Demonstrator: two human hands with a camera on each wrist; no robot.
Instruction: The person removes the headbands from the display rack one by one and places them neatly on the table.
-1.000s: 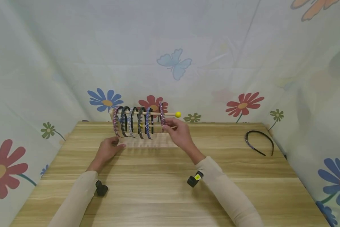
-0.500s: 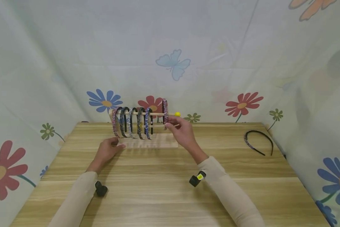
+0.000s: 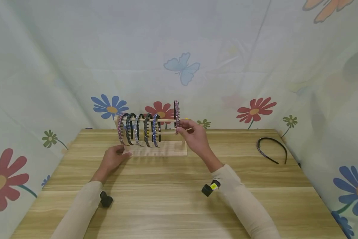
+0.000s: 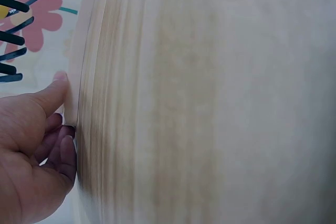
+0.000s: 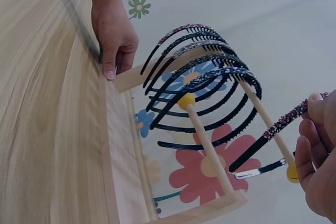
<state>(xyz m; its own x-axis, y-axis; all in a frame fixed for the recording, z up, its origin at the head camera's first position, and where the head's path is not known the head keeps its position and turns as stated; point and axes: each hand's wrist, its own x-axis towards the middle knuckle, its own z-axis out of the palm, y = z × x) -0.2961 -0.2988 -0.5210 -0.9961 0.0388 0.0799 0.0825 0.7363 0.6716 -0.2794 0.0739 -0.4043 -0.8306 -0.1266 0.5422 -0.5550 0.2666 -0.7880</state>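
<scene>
A wooden headband rack (image 3: 155,152) stands at the back of the table, with several glittery headbands (image 5: 210,61) hung side by side on its upper rod. My left hand (image 3: 113,158) grips the left end of its base, thumb on the board. Between thumb and fingers, my right hand (image 3: 194,136) pinches a pink glitter headband (image 3: 177,114) by its side. That headband's top stands above the rod, near the yellow ball (image 5: 293,173) at the rod's right end. In the right wrist view, its black tips (image 5: 242,156) point away from the hand.
One more headband (image 3: 271,146), black with a glittery side, lies on the right of the wooden table (image 3: 167,199). A lower rod with a yellow ball (image 5: 187,100) sticks out from the rack. A flowered cloth backdrop (image 3: 220,89) closes off the back and sides.
My right hand has carried the pink headband right and slightly up along the rod, toward the end ball. The left hand keeps its place on the rack base.
</scene>
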